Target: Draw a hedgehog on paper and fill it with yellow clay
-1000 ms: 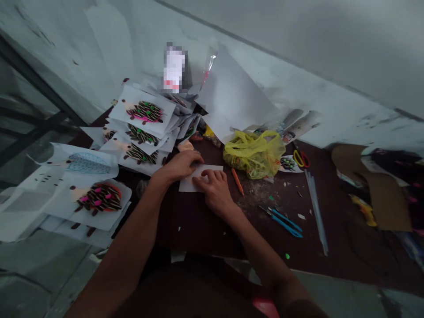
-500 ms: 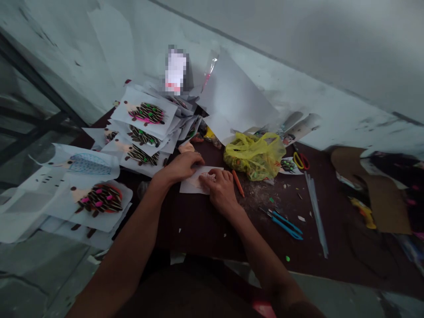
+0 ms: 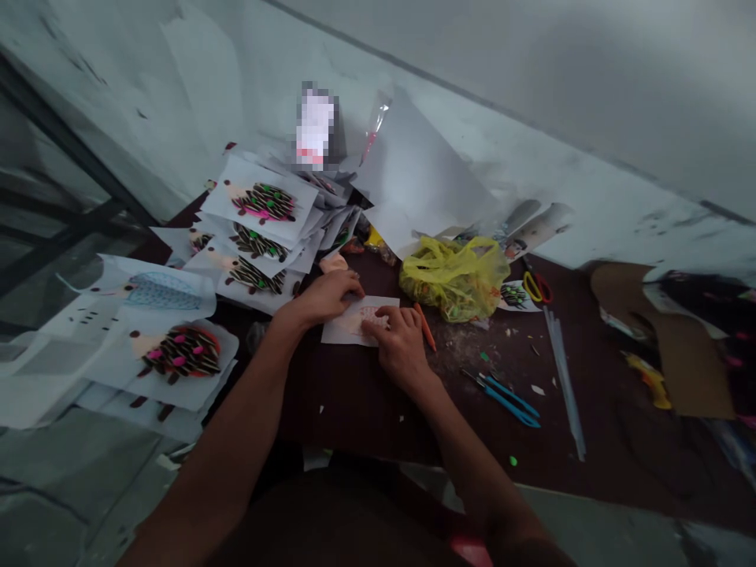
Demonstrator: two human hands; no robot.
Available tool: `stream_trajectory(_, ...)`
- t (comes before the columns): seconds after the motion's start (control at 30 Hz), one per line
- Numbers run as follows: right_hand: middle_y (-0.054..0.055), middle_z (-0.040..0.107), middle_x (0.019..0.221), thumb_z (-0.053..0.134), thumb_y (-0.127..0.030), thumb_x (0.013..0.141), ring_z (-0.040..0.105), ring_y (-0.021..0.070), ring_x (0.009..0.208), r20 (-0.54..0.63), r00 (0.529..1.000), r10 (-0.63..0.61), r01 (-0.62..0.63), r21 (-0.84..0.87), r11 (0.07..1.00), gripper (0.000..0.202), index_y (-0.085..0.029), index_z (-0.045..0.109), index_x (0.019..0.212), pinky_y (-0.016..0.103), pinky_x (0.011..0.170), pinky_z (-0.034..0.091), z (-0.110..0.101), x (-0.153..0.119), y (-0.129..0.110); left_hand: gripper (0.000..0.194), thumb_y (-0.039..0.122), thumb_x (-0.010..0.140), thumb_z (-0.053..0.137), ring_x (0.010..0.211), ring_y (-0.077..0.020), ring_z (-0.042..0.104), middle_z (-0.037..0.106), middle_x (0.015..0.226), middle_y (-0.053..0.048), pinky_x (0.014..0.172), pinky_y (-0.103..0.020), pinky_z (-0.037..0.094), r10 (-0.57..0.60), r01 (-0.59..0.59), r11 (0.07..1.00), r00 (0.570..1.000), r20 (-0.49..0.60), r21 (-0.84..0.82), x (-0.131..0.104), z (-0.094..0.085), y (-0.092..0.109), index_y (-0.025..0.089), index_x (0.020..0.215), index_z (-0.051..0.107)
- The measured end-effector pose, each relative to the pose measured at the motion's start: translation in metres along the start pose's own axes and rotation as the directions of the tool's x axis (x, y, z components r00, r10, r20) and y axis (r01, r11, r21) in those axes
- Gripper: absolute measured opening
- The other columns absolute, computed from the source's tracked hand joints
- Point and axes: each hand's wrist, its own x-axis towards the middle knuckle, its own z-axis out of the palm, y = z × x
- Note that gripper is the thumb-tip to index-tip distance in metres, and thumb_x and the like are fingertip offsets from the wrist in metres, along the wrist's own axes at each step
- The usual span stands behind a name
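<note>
A small white sheet (image 3: 335,334) with a pale peach shape and a reddish pattern lies on the dark table. My left hand (image 3: 334,297) rests at the sheet's upper left edge, its fingers curled together; whatever is under them is hidden. On the patterned part, my right hand (image 3: 398,339) presses with bent fingers, and nothing clear shows between them. A peach-coloured lump (image 3: 334,263) sits just beyond my left hand. Right of my right hand lies an orange stick (image 3: 424,327).
Stacked hedgehog pictures (image 3: 272,201) fill the left side. A yellow plastic bag (image 3: 452,276) stands behind the orange stick. Blue scissors (image 3: 511,400), red-yellow scissors (image 3: 536,288) and clear sticks (image 3: 564,382) lie to the right. A blurred phone-like object (image 3: 316,126) leans at the wall.
My right hand has shifted slightly to the right over the sheet, showing more of the reddish pattern. My left hand has barely moved.
</note>
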Motion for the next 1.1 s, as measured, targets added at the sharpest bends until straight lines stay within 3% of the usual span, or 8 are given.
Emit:
stream_trajectory(0.6, 0.013, 0.061, 0.126, 0.045, -0.014, 0.097, 0.046, 0.0265, 0.111, 0.016, 1.0, -0.019, 0.019, -0.007, 1.0, 0.033, -0.021, 0.067, 0.122, 0.041, 0.096, 0.033, 0.011, 0.002, -0.021, 0.037, 0.002, 0.071, 0.051, 0.104, -0.0219, 0.06, 0.067, 0.108, -0.008, 0.091, -0.034, 0.047, 0.001, -0.001, 1.0, 1.0, -0.012, 0.026, 0.001, 0.006, -0.005, 0.017, 0.096, 0.074)
stream_trajectory(0.83, 0.011, 0.06, 0.127, 0.047, -0.009, 0.094, 0.047, 0.0254, 0.107, -0.044, 0.998, 0.034, -0.033, 0.027, 0.999, 0.037, -0.024, 0.069, 0.12, 0.042, 0.096, 0.032, 0.005, -0.003, -0.017, 0.037, 0.004, 0.071, 0.052, 0.105, -0.0213, 0.06, 0.068, 0.107, -0.007, 0.093, -0.033, 0.048, 0.001, -0.001, 1.0, 1.0, -0.011, 0.022, 0.002, 0.006, -0.007, 0.018, 0.097, 0.075)
stream_trajectory(1.1, 0.011, 0.061, 0.125, 0.046, -0.012, 0.096, 0.047, 0.0255, 0.108, -0.011, 1.0, 0.013, -0.013, 0.011, 1.0, 0.033, -0.024, 0.07, 0.116, 0.04, 0.094, 0.033, 0.01, -0.002, -0.022, 0.037, 0.002, 0.071, 0.052, 0.106, -0.0215, 0.06, 0.067, 0.107, -0.007, 0.095, -0.033, 0.046, -0.002, 0.002, 1.0, 1.0, -0.013, 0.019, 0.002, 0.008, -0.008, 0.018, 0.097, 0.074)
